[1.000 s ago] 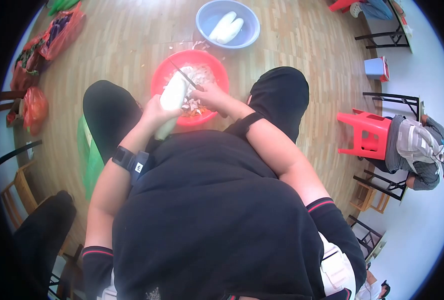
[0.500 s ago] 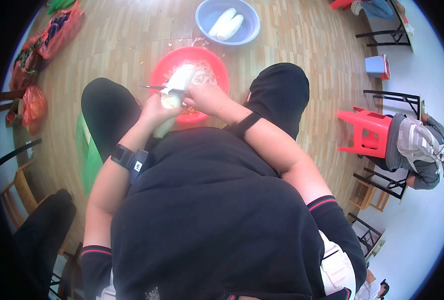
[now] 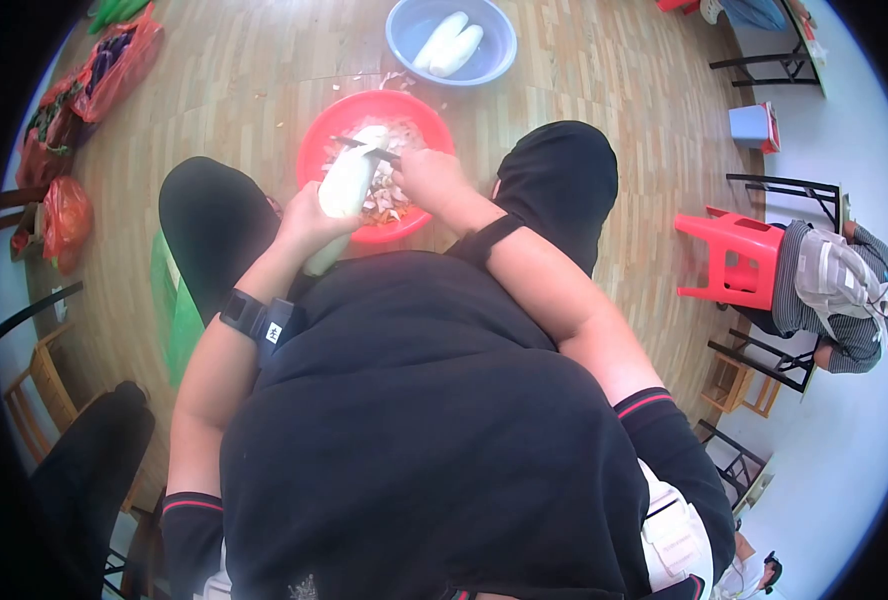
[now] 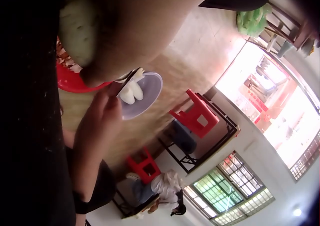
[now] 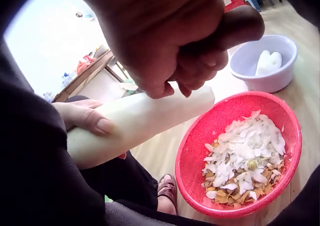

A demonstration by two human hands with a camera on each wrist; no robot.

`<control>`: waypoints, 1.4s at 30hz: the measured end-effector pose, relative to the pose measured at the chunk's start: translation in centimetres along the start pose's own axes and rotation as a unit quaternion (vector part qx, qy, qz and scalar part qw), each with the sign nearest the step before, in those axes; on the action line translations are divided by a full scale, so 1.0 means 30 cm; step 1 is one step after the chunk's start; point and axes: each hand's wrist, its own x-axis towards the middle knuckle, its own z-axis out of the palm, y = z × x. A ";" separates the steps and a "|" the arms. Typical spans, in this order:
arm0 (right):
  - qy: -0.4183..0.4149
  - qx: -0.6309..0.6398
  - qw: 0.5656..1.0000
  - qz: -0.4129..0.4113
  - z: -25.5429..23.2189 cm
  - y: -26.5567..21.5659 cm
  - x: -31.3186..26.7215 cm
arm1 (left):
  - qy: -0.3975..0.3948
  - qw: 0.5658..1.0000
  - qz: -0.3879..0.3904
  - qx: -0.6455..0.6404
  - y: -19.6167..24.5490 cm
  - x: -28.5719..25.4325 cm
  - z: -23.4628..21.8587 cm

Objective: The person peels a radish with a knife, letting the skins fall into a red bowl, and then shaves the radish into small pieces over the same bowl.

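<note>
My left hand (image 3: 310,216) grips a long white radish (image 3: 345,192) round its lower half and holds it slanted over a red bowl (image 3: 316,138) of peelings. My right hand (image 3: 430,177) is curled round a knife (image 3: 366,148) whose blade lies across the radish's far tip. In the right wrist view the fist (image 5: 170,45) sits just above the radish (image 5: 140,118), with the left hand (image 5: 86,118) wrapped round it and the red bowl (image 5: 196,145) below. The left wrist view shows the radish's butt end (image 4: 77,28) and the right hand (image 4: 102,110) with the knife (image 4: 128,80).
A blue bowl (image 3: 496,38) with two peeled radishes stands beyond the red one on the wooden floor. Red bags (image 3: 64,215) lie at the left, a green bag (image 3: 174,310) by my left knee. A red stool (image 3: 729,262) and a seated person (image 3: 834,290) are at the right.
The knife drew back across the radish toward my left hand half a second ago, then returned to the far tip. The radish stayed slanted over the red bowl.
</note>
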 end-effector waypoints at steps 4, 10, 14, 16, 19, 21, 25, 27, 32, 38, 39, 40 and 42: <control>0.025 0.046 0.998 0.031 0.005 0.003 0.005 | -0.007 0.998 -0.009 -0.056 -0.025 0.014 0.003; 0.014 0.088 0.988 -0.125 -0.001 -0.055 -0.022 | 0.002 0.994 -0.023 -0.108 -0.004 0.002 -0.004; 0.025 0.048 0.991 -0.122 0.002 -0.058 -0.018 | -0.017 0.989 -0.031 -0.141 0.023 -0.017 -0.012; 0.032 0.045 0.992 -0.116 -0.004 -0.047 -0.019 | -0.012 0.984 -0.020 -0.177 0.020 -0.016 -0.007; 0.047 0.040 0.992 -0.113 0.008 -0.036 -0.015 | -0.015 0.987 -0.017 -0.161 0.018 -0.011 -0.007; 0.055 0.038 0.991 -0.116 0.015 -0.033 -0.012 | -0.012 0.988 -0.007 -0.155 0.014 -0.012 -0.008; 0.073 0.021 0.992 -0.105 0.025 -0.027 -0.007 | -0.003 0.984 -0.003 -0.177 0.017 -0.012 0.002; 0.080 0.021 0.992 -0.100 0.023 -0.016 -0.004 | -0.011 0.984 -0.005 -0.180 0.018 -0.008 0.002; 0.078 -0.004 0.994 -0.081 0.035 0.019 0.015 | -0.020 0.986 -0.023 -0.166 0.015 -0.014 0.002; 0.135 0.042 0.990 0.019 0.007 0.050 0.012 | -0.037 0.975 -0.004 -0.217 0.021 -0.028 -0.010; 0.107 0.064 0.992 0.001 0.004 0.037 0.010 | -0.043 0.974 -0.012 -0.224 0.025 -0.028 -0.015; 0.109 0.063 0.992 0.001 0.002 0.025 0.004 | -0.043 0.974 -0.009 -0.224 0.030 -0.028 -0.020; 0.065 0.052 0.993 -0.079 0.004 0.002 -0.010 | -0.070 0.967 -0.022 -0.243 0.043 -0.031 -0.033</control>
